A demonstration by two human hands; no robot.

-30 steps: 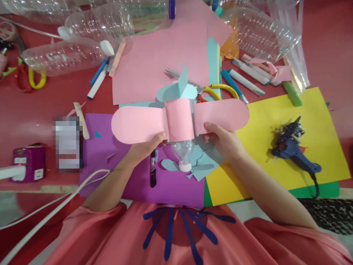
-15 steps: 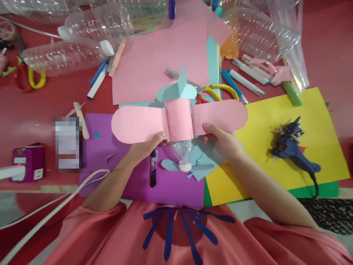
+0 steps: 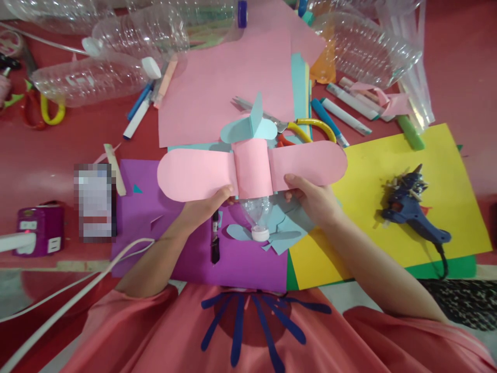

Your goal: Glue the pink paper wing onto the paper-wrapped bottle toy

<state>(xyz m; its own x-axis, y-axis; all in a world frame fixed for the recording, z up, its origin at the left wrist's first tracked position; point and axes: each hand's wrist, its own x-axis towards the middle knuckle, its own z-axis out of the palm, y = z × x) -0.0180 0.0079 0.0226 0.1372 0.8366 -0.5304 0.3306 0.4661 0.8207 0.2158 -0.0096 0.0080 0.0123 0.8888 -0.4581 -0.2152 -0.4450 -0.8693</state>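
Note:
I hold a bottle plane [image 3: 252,168] above the table: a clear plastic bottle wrapped in pink paper, with two long pink wings and a light blue tail [image 3: 248,126] at the far end. Its white cap [image 3: 260,234] points toward me. My left hand [image 3: 202,210] grips under the left wing, thumb on the wing's near edge. On the other side, my right hand [image 3: 312,199] pinches the right wing close to the body. Both hands are closed on the plane.
A blue glue gun [image 3: 413,207] lies on yellow paper [image 3: 380,243] at right. Purple paper [image 3: 163,243], a black marker [image 3: 215,243] and blue scraps lie below the plane. Scissors [image 3: 298,128], markers, pink paper [image 3: 221,88] and empty bottles [image 3: 93,77] lie beyond. A purple socket block [image 3: 41,228] is at left.
The right wing has slid slightly inward toward the body under my right hand. Otherwise nothing has moved.

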